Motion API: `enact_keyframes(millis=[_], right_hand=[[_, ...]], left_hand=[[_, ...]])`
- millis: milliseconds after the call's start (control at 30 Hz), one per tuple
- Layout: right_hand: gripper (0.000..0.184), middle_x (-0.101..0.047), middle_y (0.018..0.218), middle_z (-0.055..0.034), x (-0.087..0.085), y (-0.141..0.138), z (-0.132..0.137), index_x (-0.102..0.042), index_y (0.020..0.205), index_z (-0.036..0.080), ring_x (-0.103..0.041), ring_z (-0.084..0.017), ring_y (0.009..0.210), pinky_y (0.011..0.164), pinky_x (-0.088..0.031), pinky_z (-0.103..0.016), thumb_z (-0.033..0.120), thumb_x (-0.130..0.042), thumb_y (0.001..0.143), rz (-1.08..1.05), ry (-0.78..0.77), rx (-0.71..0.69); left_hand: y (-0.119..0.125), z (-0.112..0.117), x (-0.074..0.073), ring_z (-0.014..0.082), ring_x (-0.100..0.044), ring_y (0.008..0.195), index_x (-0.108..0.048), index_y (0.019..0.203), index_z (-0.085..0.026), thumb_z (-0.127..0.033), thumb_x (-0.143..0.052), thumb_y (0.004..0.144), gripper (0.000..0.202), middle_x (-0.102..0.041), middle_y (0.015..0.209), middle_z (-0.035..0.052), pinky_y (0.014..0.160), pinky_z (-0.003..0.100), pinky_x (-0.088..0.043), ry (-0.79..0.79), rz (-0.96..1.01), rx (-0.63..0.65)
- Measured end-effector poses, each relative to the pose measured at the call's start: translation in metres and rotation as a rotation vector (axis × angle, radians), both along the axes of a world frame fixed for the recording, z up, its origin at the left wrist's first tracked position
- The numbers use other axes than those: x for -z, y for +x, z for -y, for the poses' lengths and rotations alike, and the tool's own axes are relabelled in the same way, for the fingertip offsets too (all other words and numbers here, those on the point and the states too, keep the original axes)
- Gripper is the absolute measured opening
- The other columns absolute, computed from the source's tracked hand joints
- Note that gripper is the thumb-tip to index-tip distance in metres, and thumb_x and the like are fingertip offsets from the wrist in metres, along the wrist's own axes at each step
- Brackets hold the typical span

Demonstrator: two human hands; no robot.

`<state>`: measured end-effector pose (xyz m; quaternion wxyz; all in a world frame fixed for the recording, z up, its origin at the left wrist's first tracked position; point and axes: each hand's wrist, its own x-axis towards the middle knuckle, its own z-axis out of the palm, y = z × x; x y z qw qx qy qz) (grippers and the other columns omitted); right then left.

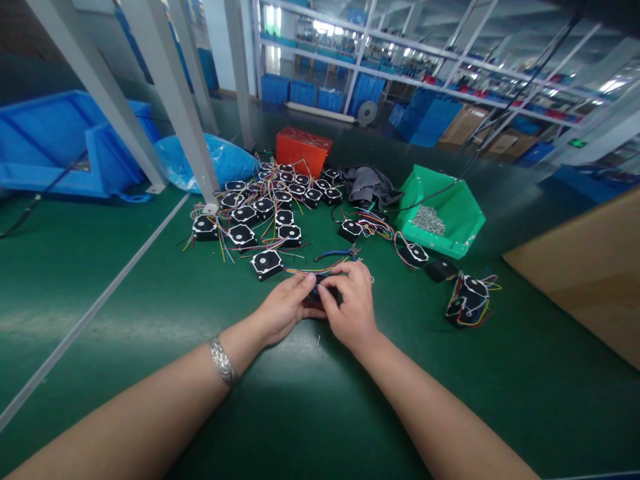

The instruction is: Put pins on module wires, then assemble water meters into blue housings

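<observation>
My left hand [290, 305] and my right hand [351, 300] meet at the middle of the green surface, closed around a small black motor [315, 293] with coloured wires. The left thumb lies on top of it and the left fingers pass underneath. Bent over its top are the right fingers; they hide most of it, so the exact contact is unclear. Blue-handled pliers [335, 253] lie just beyond the hands. To their left sits another black motor [267, 264] with white edging. A thin metal pin [318, 341] rests on the surface nearer to me.
Many wired motors [243, 235] cluster at the back left, before a red box [303, 150]. A green bin [440, 212] with small metal parts [429, 221] stands behind right, beside a dark cloth [369, 185]. More wired motors [473, 293] lie right, near a tan board [585, 273].
</observation>
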<state>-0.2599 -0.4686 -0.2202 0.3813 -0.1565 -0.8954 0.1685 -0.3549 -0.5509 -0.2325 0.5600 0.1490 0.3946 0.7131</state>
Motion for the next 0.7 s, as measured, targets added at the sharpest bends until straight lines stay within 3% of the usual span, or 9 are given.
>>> enact_keyframes(millis=[233,367,467,600,700], right_hand=[[0.013,-0.053,0.088,-0.005,-0.002,0.002,-0.006,-0.06,0.081,0.02,-0.048,-0.018,0.089,0.087,-0.035,-0.04,0.022,-0.048,0.079,0.009,0.008,0.006],[0.015,-0.054,0.088,-0.0068,-0.005,0.013,-0.025,-0.057,0.087,0.018,-0.049,-0.019,0.088,0.08,-0.038,-0.037,0.019,-0.046,0.077,0.02,0.024,0.157],[0.013,-0.055,0.085,-0.0057,-0.006,0.022,-0.047,-0.057,0.082,0.018,-0.051,-0.019,0.084,0.077,-0.039,-0.035,0.014,-0.048,0.074,0.219,-0.025,0.204],[0.012,-0.056,0.084,-0.0033,-0.008,0.029,-0.063,-0.059,0.08,0.019,-0.051,-0.017,0.082,0.075,-0.041,-0.03,0.011,-0.055,0.072,0.535,-0.083,0.048],[0.015,-0.055,0.084,-0.0032,-0.007,0.029,-0.062,-0.061,0.083,0.02,-0.05,-0.017,0.083,0.074,-0.041,-0.03,0.016,-0.062,0.069,0.662,-0.017,-0.001]], left_hand=[[-0.001,-0.001,0.0,0.0137,-0.06,0.064,-0.054,0.093,-0.012,-0.027,-0.052,0.079,0.021,-0.062,0.078,0.0062,0.056,0.027,-0.05,-0.002,-0.014,-0.004],[-0.003,-0.002,0.0,0.0126,-0.059,0.051,-0.052,0.088,-0.009,-0.026,-0.049,0.08,0.019,-0.063,0.068,0.0079,0.049,0.024,-0.048,-0.077,-0.014,-0.029],[-0.003,-0.001,-0.002,0.0105,-0.056,0.044,-0.052,0.082,-0.008,-0.029,-0.048,0.081,0.021,-0.064,0.066,0.0101,0.042,0.02,-0.044,-0.108,-0.063,-0.027],[-0.003,0.0,-0.002,0.0094,-0.054,0.041,-0.052,0.08,-0.009,-0.03,-0.047,0.081,0.022,-0.064,0.064,0.0099,0.04,0.019,-0.042,-0.113,-0.089,-0.017],[-0.003,0.0,-0.002,0.0107,-0.057,0.046,-0.051,0.084,-0.008,-0.028,-0.044,0.083,0.021,-0.064,0.069,0.0112,0.043,0.02,-0.044,-0.084,-0.037,-0.049]])
